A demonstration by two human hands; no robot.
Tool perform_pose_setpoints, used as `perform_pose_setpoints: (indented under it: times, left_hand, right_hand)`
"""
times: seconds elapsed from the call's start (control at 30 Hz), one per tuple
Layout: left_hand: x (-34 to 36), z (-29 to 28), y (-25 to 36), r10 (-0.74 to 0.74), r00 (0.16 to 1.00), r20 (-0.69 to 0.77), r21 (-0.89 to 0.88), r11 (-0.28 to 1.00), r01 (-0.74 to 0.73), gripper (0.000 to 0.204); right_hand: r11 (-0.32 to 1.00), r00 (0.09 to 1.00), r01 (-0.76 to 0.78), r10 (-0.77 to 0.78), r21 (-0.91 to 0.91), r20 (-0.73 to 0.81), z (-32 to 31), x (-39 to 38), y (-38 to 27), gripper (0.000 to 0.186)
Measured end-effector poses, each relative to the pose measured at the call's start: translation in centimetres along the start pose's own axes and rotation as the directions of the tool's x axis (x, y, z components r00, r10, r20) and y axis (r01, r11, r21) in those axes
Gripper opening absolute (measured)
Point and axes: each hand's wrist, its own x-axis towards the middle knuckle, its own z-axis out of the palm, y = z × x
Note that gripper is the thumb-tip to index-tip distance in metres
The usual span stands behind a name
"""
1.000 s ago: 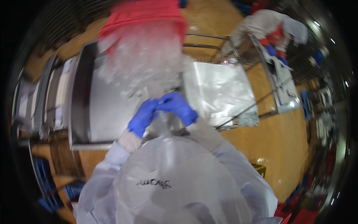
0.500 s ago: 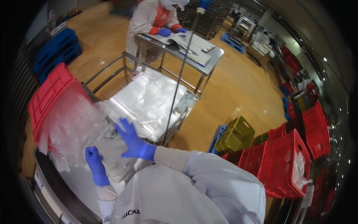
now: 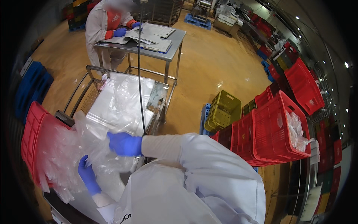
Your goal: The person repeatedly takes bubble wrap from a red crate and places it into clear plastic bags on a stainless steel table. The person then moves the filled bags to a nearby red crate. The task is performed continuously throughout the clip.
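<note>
Clear plastic bags (image 3: 71,149) spill in a loose heap from a tipped red crate (image 3: 30,140) on the left. My right hand (image 3: 126,144), in a blue glove, is closed on a clear plastic bag (image 3: 97,135) at the right side of the heap. Lower and further left, my left hand (image 3: 88,176), also gloved in blue, has its fingers slightly curled and apart. It is against the bags and appears to hold nothing. Beyond my right hand, a stack of flat clear plastic sheets or bags (image 3: 112,99) lies on a metal cart (image 3: 159,98).
A co-worker (image 3: 97,28) in white stands at a steel table (image 3: 172,46) with papers and clipboards. A dark cable (image 3: 140,86) hangs before the cart. Red crates (image 3: 274,130) holding filled bags and an olive crate (image 3: 223,112) stand right. Blue pallets (image 3: 31,89) are at left.
The view has turned to the right. My right hand has gone from spread fingers to closed on a clear bag. My left hand has opened from a fist.
</note>
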Motion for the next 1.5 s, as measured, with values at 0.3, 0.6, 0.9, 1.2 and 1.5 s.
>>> perform_pose_setpoints:
  times: [0.3,0.6,0.9,1.2,1.5]
  left_hand:
    - [-8.4,5.2,11.1,-0.023,0.987,0.159,-0.799,0.585,0.142,0.041]
    - [-0.2,2.6,4.3,0.408,0.912,-0.038,0.731,0.634,-0.253,0.026]
    - [-0.2,-2.5,3.3,0.18,0.964,-0.198,0.945,0.297,0.138,0.018]
    - [-2.0,-5.5,5.9,-0.195,0.9,-0.39,0.745,0.507,0.433,0.016]
    - [-3.5,-8.3,2.6,-0.097,0.926,-0.366,0.358,0.903,0.236,0.037]
  right_hand:
    - [0.74,0.834,-0.541,0.411,-0.4,-0.367,-5.8,3.0,5.4,0.017]
    - [0.98,0.899,-0.093,0.006,-0.178,-0.437,-2.9,3.9,10.5,0.012]
    - [0.818,0.98,-0.027,-0.092,-0.574,-0.177,-3.0,11.5,7.6,0.018]
    - [0.894,0.982,-0.139,0.182,-0.426,0.06,-1.3,16.4,3.2,0.02]
    - [0.89,0.973,-0.087,0.172,-0.447,0.153,0.6,18.4,2.0,0.022]
